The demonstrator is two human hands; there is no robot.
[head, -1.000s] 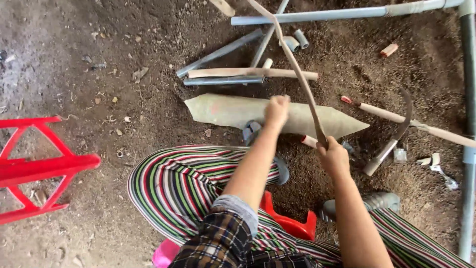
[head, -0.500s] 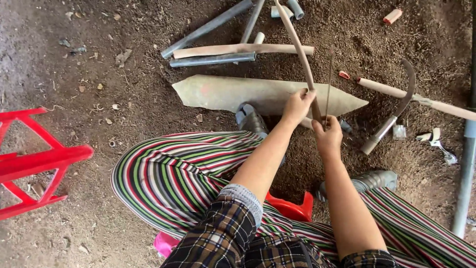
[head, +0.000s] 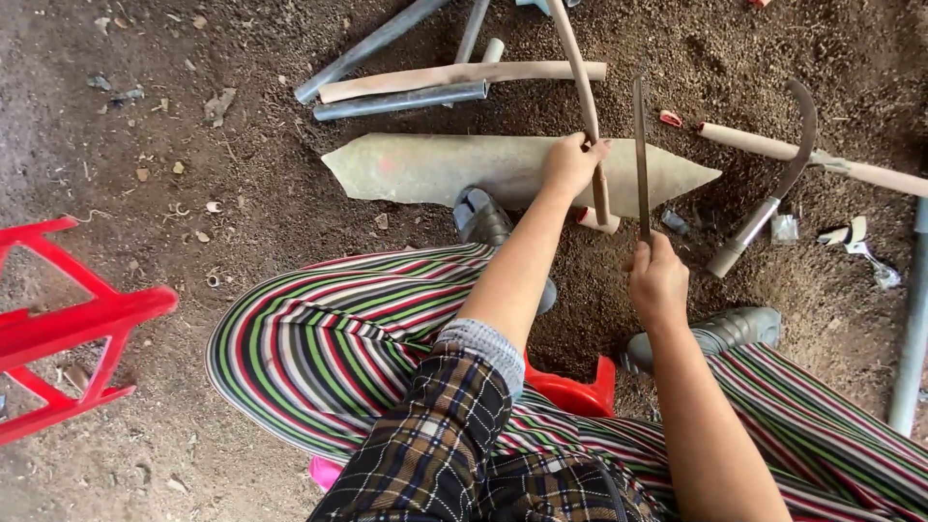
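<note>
a long curved stick (head: 584,106) is gripped near its lower end by the left hand (head: 570,164), fingers wrapped tight, w/ a thin blade (head: 640,155) held upright in the closed right hand (head: 657,280) just at 3 o'clock, over a flat pointed slab (head: 454,169) on the dirt, a sickle (head: 773,188) lying further at 3 o'clock.

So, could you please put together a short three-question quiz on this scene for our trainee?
1. True or false: the right hand holds a thin dark blade pointing up.
2. What does the left hand grip? A) a grey pipe B) a long curved stick C) the sickle
3. What lies on the ground just beyond the left hand?

Key: 1. True. 2. B. 3. A flat pale pointed slab.
</note>
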